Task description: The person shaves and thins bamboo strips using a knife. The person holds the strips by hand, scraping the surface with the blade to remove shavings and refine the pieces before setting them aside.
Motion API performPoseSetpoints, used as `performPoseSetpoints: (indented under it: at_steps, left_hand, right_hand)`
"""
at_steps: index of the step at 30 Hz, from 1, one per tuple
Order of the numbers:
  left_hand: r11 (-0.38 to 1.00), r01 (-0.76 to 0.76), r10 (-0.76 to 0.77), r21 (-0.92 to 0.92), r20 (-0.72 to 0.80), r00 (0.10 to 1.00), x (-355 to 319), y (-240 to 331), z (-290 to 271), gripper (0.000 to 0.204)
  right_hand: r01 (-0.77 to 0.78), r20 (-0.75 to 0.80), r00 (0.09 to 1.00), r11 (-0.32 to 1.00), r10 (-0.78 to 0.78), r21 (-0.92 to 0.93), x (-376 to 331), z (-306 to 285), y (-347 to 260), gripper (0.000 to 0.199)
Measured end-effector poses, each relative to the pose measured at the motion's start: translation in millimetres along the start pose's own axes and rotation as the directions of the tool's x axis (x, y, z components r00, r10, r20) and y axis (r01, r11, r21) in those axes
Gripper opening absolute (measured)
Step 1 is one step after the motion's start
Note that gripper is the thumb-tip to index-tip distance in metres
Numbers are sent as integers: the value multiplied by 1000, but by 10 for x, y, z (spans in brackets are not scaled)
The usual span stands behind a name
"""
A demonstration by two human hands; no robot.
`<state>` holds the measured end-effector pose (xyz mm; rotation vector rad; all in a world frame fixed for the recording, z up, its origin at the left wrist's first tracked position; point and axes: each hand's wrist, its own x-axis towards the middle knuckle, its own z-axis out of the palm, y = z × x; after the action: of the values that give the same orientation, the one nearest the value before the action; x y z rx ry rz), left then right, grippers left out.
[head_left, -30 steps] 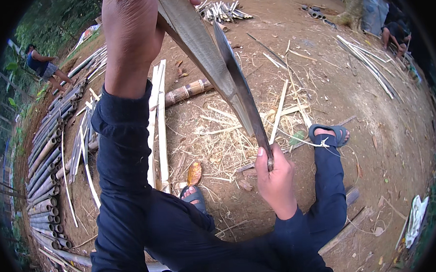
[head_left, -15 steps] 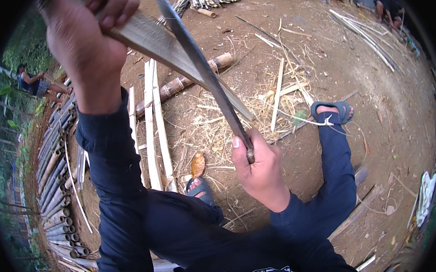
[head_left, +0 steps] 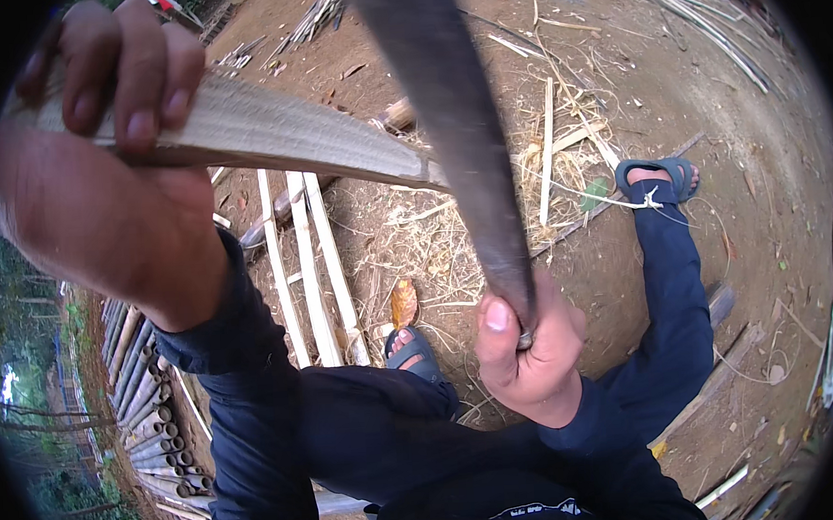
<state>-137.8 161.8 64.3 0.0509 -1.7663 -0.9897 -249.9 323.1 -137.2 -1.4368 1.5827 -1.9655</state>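
Observation:
My left hand [head_left: 103,215], raised at the upper left, has its fingers wrapped round a pale split bamboo strip [head_left: 283,130]. The strip runs right from the hand, and its far end passes behind a machete's dark blade [head_left: 446,108]. My right hand [head_left: 539,357] is closed round the machete's lower end, thumb on top; the grip is mostly hidden in the fist. From there the blade rises, slightly blurred, to the top edge. Whether blade and strip touch, I cannot tell.
Long pale bamboo strips [head_left: 308,266] lie beside my left foot, near a brown leaf [head_left: 404,303]. Curly shavings [head_left: 435,250] cover the ground between my feet. Cut bamboo poles [head_left: 146,397] are stacked at the left, and thin poles [head_left: 706,33] lie far right.
My left hand and the strip have come lower and larger in view, the strip now flatter. The machete blade looks closer and more upright. The view has shifted, and the far-left person is out of sight.

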Motion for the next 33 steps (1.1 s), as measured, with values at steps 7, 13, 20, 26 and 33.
performPoseSetpoints:
  at_steps: [7, 13, 20, 26, 33]
  left_hand:
    - [998, -34, 34, -59, 4, 999, -22, -80, 25, 39]
    - [999, -20, 22, -41, 44, 999, 13, 30, -60, 37]
    - [999, -31, 30, -27, -17, 999, 9, -21, -18, 40]
    - [997, -53, 59, 62, -96, 994, 8, -124, 10, 46]
    - [975, -220, 208, 9, -368, 906, 94, -286, 300, 43]
  right_hand:
    - [-368, 157, 898, 897, 411, -243, -12, -172, 774, 28]
    - [-156, -3, 987, 977, 158, 142, 146, -202, -42, 20]
    - [-279, 217, 927, 948, 307, -150, -105, -100, 470, 20]
    - [-20, -109, 993, 987, 37, 157, 169, -226, -133, 19]
    - [-280, 161, 938, 946, 306, -164, 78, -71, 528, 24]
